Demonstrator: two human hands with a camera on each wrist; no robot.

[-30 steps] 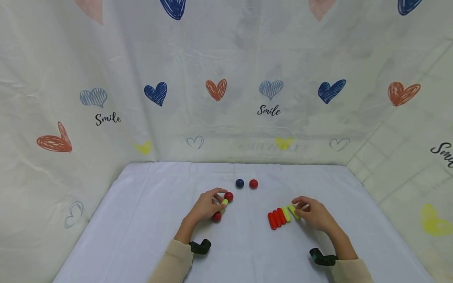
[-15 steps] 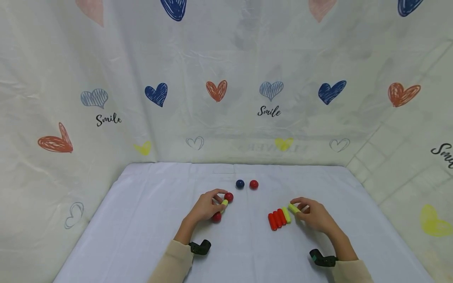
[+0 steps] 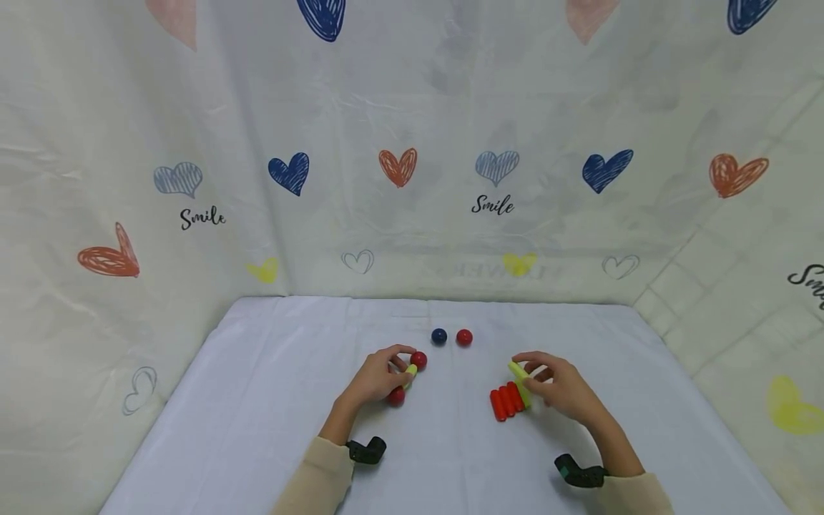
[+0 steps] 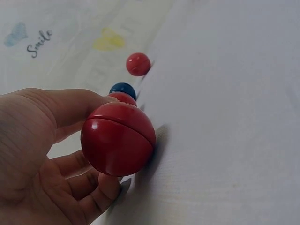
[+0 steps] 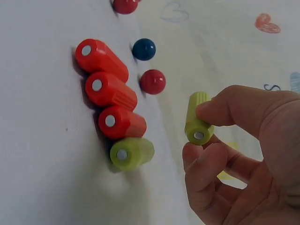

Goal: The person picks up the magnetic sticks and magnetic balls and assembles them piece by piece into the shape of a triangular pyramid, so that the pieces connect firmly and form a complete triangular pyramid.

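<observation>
My left hand [image 3: 376, 375] holds a short yellow-green rod [image 3: 410, 372] with a red ball [image 3: 418, 360] at its far end and another red ball [image 4: 118, 139] at its near end. The near ball hides that rod in the left wrist view. Between thumb and fingers, my right hand [image 3: 561, 386] pinches a second yellow-green rod [image 5: 198, 119], raised above the table. A silvery disc shows in its end. Below it, another yellow-green rod [image 5: 132, 153] lies beside a row of three red rods [image 5: 110, 89] with the same disc ends.
A dark blue ball [image 3: 439, 337] and a loose red ball [image 3: 464, 337] sit farther back on the white-covered table [image 3: 283, 379]. Behind the table hangs a pale curtain [image 3: 425, 229] printed with hearts. A dark camera is strapped to each wrist.
My right hand has lifted its yellow-green rod off the table and moved it left, over the row of rods. The left hand and its rod and balls stay nearly still.
</observation>
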